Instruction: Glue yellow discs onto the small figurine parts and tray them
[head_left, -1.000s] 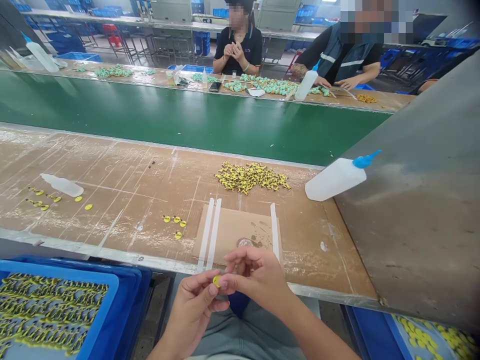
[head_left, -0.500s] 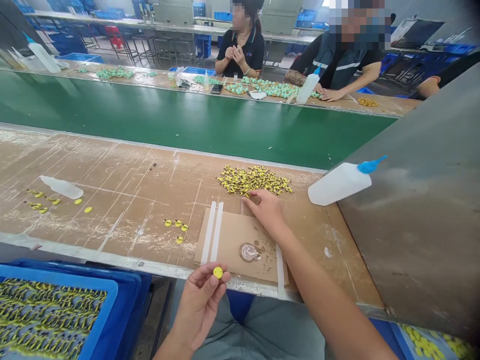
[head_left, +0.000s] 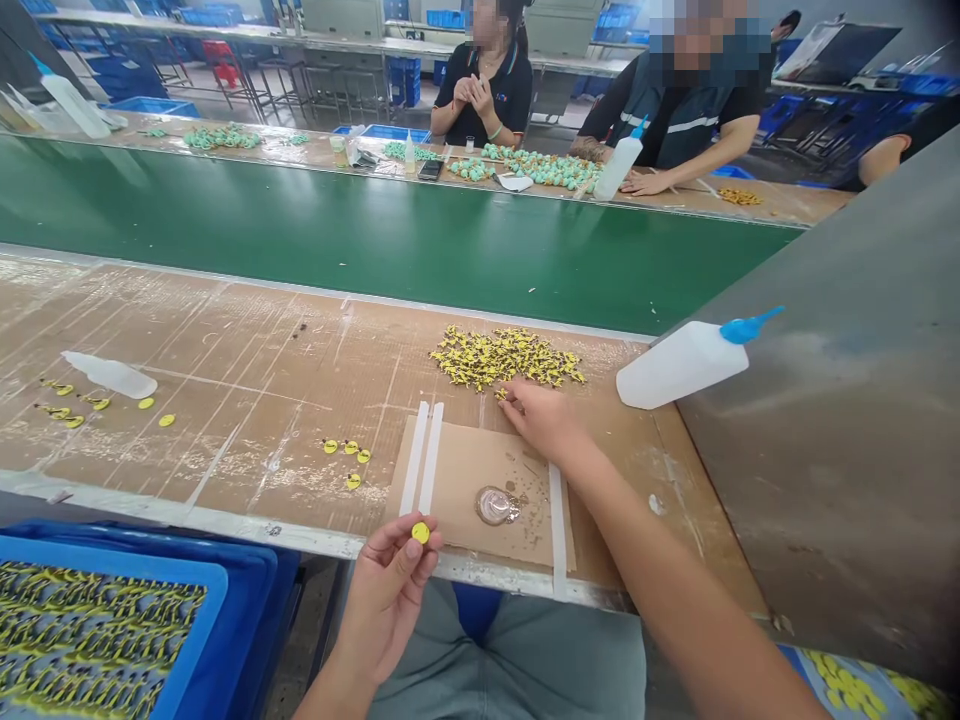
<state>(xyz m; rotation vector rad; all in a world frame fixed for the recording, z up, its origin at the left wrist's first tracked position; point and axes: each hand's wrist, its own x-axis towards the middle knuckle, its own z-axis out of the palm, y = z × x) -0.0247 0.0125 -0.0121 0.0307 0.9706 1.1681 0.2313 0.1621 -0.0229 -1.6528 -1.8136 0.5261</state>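
My left hand (head_left: 384, 590) pinches a small round yellow disc (head_left: 421, 533) between thumb and fingers, above the table's front edge. My right hand (head_left: 546, 420) is at the near side of a pile of small yellow-and-black pieces (head_left: 517, 352). Its thumb and fingertips are closed on one small yellow-and-black piece (head_left: 501, 395), just apart from the pile. Between my hands lies a cardboard sheet (head_left: 459, 455) with white tape strips, and on it a shiny puddle of clear liquid (head_left: 493, 506). Several yellow discs with dark pieces on them (head_left: 351, 447) lie left of the sheet.
A white squeeze bottle (head_left: 679, 366) with a blue nozzle leans at the right by a metal panel (head_left: 840, 450). Blue trays (head_left: 214, 620) stand lower left. Beyond the green conveyor belt (head_left: 360, 235), two people sit at a bench with mint-green pieces (head_left: 551, 172).
My right hand has drawn slightly back from the pile, and a small yellow-and-black piece now shows at its fingertips. My left hand, still holding the disc, has shifted slightly left.
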